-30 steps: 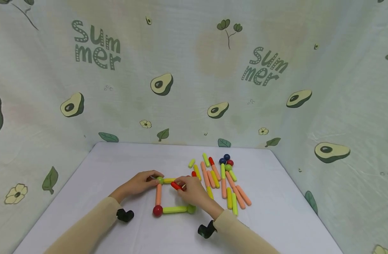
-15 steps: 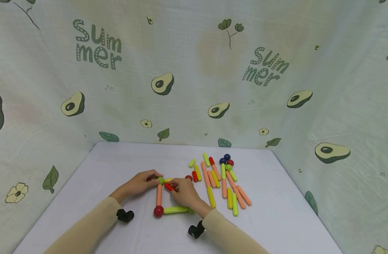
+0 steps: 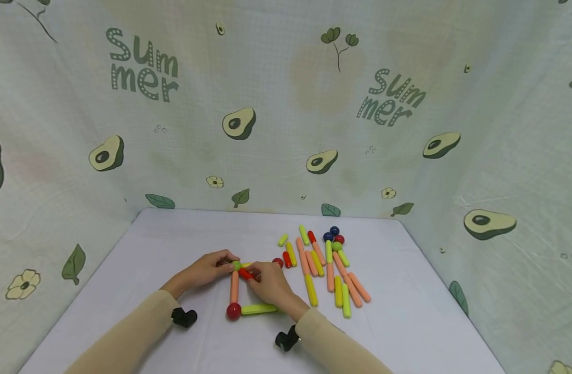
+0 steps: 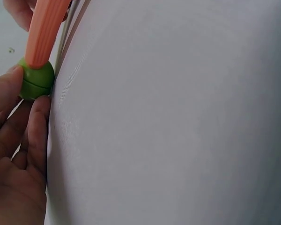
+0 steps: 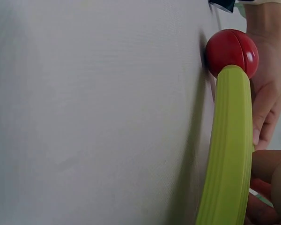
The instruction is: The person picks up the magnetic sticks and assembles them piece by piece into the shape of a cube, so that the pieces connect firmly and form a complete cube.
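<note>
My left hand point(image 3: 208, 270) pinches a green ball point(image 4: 36, 80) at the far left corner of a four-sided frame of sticks and balls. My right hand point(image 3: 270, 283) pinches a short red stick point(image 3: 245, 274), its tip right at the green ball point(image 3: 236, 266). An orange stick point(image 3: 234, 288) runs from that ball to a red ball point(image 3: 234, 311) at the near left. From there a lime stick point(image 5: 227, 150) extends right, its far end hidden behind my right wrist. A yellow stick point(image 3: 247, 265), mostly covered by my right hand, lies along the far side towards another red ball point(image 3: 278, 262).
Right of the frame lie several loose sticks, among them a red one point(image 3: 287, 259), a yellow one point(image 3: 311, 291) and an orange one point(image 3: 359, 288). Two blue balls point(image 3: 329, 237), a red ball point(image 3: 339, 239) and a green ball point(image 3: 337, 246) cluster behind. A patterned cloth point(image 3: 276, 171) stands behind the table.
My right hand has moved left with the short red stick, bringing its tip to the green ball. The left hand has kept its hold on the ball.
</note>
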Tool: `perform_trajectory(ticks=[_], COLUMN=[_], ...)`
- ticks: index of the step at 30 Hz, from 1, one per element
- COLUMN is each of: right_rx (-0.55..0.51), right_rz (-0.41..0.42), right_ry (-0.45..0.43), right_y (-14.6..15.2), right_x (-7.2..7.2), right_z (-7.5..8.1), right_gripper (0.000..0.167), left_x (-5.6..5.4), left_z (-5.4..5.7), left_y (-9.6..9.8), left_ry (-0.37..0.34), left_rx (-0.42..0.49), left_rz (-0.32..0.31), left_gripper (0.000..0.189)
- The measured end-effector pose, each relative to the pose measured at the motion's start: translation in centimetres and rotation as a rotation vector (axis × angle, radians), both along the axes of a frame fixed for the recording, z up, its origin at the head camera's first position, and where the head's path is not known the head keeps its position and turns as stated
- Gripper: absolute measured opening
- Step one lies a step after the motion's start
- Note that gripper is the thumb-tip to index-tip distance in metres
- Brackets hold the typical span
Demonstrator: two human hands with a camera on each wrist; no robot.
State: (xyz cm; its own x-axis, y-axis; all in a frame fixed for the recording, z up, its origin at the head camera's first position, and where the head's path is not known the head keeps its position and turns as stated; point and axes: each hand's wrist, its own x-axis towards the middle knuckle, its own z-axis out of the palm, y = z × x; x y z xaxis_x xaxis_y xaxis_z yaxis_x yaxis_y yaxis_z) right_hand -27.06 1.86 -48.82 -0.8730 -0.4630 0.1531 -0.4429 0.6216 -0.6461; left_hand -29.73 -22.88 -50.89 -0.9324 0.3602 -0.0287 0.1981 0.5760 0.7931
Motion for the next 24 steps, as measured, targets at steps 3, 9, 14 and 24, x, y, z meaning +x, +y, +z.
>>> perform_trajectory(ticks=[3,9,14,24], right_rx=[-0.001,-0.012,-0.022,-0.021], right_rz=[-0.007,-0.004,0.003,0.002], right_ry=[-0.009,0.002,0.023,0.025], right_y=[0.2,0.5,0.5,0.5], right_x=[0.0,0.0,0.1,0.1], right_z=[-0.1,0.0,0.0,0.1], right_gripper=[0.025,0.022,0.022,0.024], left_x=[0.0,-0.2,-0.3,-0.3], left_z=[0.0,0.3,0.5,0.5], left_y=[0.0,0.3,0.9,1.8], left_ry=[0.005,0.091,0.154,0.14], left_rx=[-0.015,-0.023,-0.019,-0.059], left_rz=[-0.002,-0.068,-0.142,-0.118], left_gripper=[0.022,0.032,0.023,0.014])
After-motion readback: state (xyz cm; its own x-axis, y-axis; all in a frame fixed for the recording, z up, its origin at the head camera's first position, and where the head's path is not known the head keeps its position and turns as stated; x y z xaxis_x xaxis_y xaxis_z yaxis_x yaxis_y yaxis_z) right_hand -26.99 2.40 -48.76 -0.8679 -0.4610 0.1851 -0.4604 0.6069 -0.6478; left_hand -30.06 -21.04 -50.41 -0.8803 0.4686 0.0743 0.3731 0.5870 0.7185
